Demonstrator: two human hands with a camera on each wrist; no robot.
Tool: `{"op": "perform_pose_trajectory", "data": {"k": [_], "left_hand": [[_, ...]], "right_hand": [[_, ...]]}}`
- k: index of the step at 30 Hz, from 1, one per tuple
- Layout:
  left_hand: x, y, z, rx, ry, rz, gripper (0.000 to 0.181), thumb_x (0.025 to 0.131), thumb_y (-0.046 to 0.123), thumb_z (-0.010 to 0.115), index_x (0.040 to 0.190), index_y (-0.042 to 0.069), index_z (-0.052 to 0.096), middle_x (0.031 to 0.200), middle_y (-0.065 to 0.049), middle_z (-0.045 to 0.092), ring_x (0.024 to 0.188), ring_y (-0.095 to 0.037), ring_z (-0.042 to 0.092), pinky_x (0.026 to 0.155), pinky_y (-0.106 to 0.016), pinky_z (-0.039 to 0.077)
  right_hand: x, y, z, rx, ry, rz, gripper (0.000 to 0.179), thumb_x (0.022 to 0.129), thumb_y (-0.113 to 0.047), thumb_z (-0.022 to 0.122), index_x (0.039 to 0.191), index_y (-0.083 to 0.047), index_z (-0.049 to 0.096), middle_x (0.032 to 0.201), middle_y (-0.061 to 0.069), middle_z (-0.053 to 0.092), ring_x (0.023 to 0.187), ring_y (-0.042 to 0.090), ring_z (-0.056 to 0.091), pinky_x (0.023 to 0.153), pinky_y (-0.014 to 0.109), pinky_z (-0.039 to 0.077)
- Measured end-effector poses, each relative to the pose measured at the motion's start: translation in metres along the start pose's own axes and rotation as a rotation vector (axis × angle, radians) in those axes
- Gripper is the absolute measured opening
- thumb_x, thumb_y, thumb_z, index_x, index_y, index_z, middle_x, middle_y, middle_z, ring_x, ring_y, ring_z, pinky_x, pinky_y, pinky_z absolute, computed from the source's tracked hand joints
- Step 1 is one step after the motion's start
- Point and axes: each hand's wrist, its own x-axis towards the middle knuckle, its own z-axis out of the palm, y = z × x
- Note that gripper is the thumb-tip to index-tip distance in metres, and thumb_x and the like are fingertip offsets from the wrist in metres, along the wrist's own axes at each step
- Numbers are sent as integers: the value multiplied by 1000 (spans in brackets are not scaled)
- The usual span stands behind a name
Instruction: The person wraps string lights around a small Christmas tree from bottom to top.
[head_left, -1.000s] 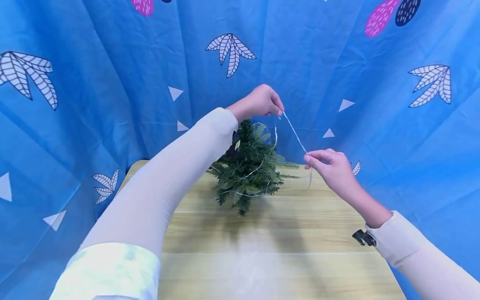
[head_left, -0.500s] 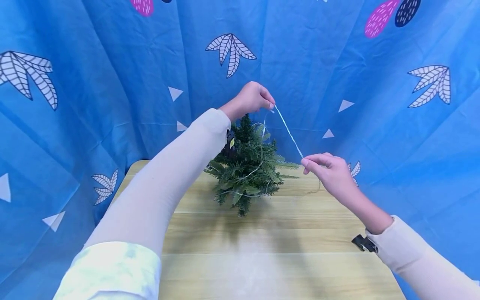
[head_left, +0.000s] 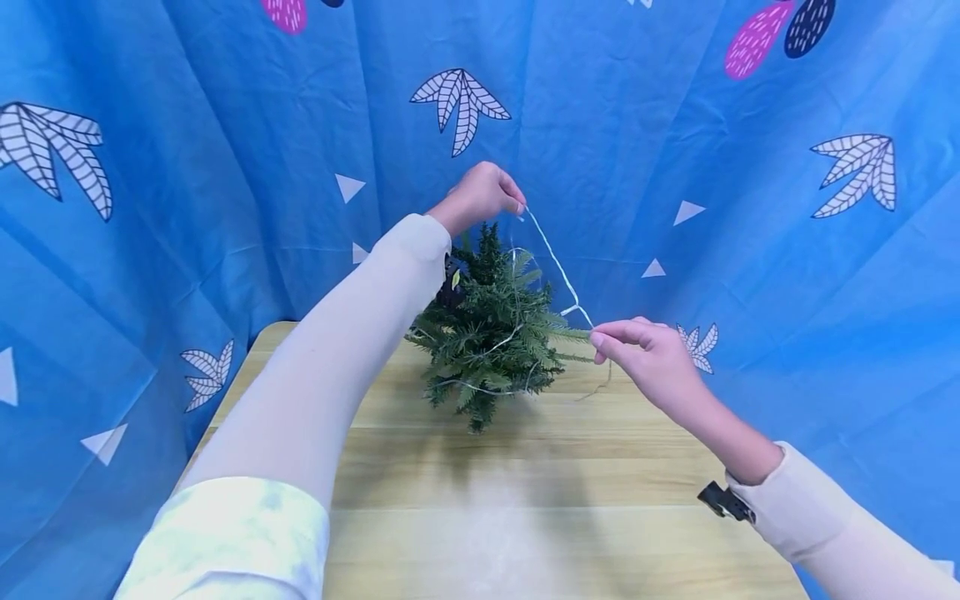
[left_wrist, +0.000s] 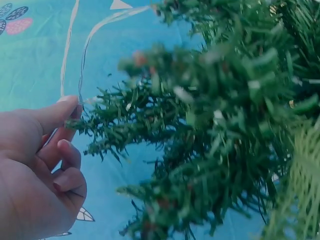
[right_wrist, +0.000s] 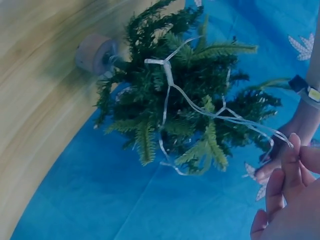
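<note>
A small artificial Christmas tree [head_left: 487, 325] stands on the wooden table [head_left: 405, 483], with clear-wired string lights [head_left: 552, 254] looped round its branches. Above its top, my left hand [head_left: 483, 192] pinches the wire between thumb and forefinger; in the left wrist view that hand is beside a branch tip, with two strands rising from the pinch. Lower and to the right, my right hand [head_left: 656, 354] pinches the same string, and a thin end hangs below it. Between the hands the wire slants down, with a small bulb branching off near the right fingers.
A blue patterned curtain [head_left: 600, 125] hangs close behind and beside the table. In the right wrist view the tree's round wooden base [right_wrist: 92, 54] shows. A dark strap buckle [head_left: 726, 502] sits at my right cuff.
My left hand has moved left over the treetop, drawing the wire with it. My right hand has shifted slightly left and down, and a bulb now shows above its fingers.
</note>
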Motion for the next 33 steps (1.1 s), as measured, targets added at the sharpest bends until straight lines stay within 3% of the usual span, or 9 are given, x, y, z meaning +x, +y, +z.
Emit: {"op": "perform_pose_trajectory", "data": {"k": [5,9,17,22,27,33], "left_hand": [[-3,-2,-4,16,-15,5,17,99,21,67,112,13,75,135,3,63,133,-14,50,113,-38,39],[-1,-7,-6,4,-15,22,17,98,16,67,112,9,75,132,0,65,127,-15,54,109,-35,44],[4,-31,-4,16,58,58,16,100,18,65,109,9,74,124,-2,69,111,-19,60,92,-32,50],[3,-52,0,-33,106,102,18,101,16,63,112,6,73,118,-7,71,105,-25,61,80,-29,48],[-4,-69,0,-87,141,120,18,102,15,61,111,4,72,112,-9,70,106,-29,63,79,-31,49],[-11,-82,1,-198,186,138,19,100,16,65,112,4,72,110,-9,71,105,-28,64,79,-31,49]], "right_hand": [[2,-7,-2,5,34,-37,29,99,-44,63,90,-20,77,106,2,72,100,15,56,79,35,44],[2,-11,-2,24,29,-21,29,99,-46,62,96,-20,77,104,1,72,102,14,56,79,34,44],[4,-21,1,56,15,-13,33,99,-46,63,110,-19,76,94,0,72,106,13,57,84,35,45],[6,-27,3,49,8,1,34,98,-48,63,110,-19,76,95,2,72,108,12,58,85,36,45],[7,-33,6,57,-21,-4,34,98,-49,63,111,-21,76,95,0,72,105,13,58,84,36,45],[8,-43,6,97,55,-27,31,98,-46,64,110,-21,76,89,-1,72,97,13,58,78,30,45]]}}
